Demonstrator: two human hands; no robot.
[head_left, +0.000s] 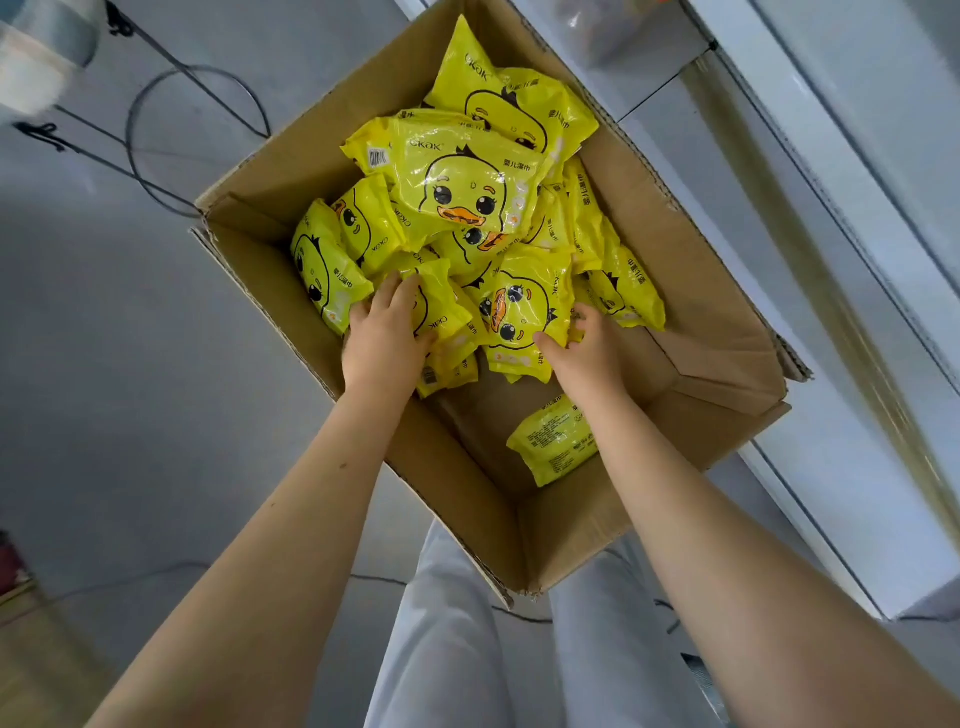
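An open cardboard box (711, 291) on the floor holds several yellow wipe packs printed with a duck face, heaped toward its far side; the largest pack (462, 176) lies on top. My left hand (382, 338) reaches into the box and grips a yellow pack (441, 312) at the near left of the heap, fingers over its top and thumb at its side. My right hand (587, 348) holds another duck pack (519, 317) by its right edge, thumb underneath. One pack (553, 441) lies alone, back side up, on the bare box bottom near me.
The box stands on a grey floor (130, 364) between my legs in light trousers (447, 649). A black cable (156, 104) loops on the floor at the far left. A white ledge or frame (831, 208) runs along the right side.
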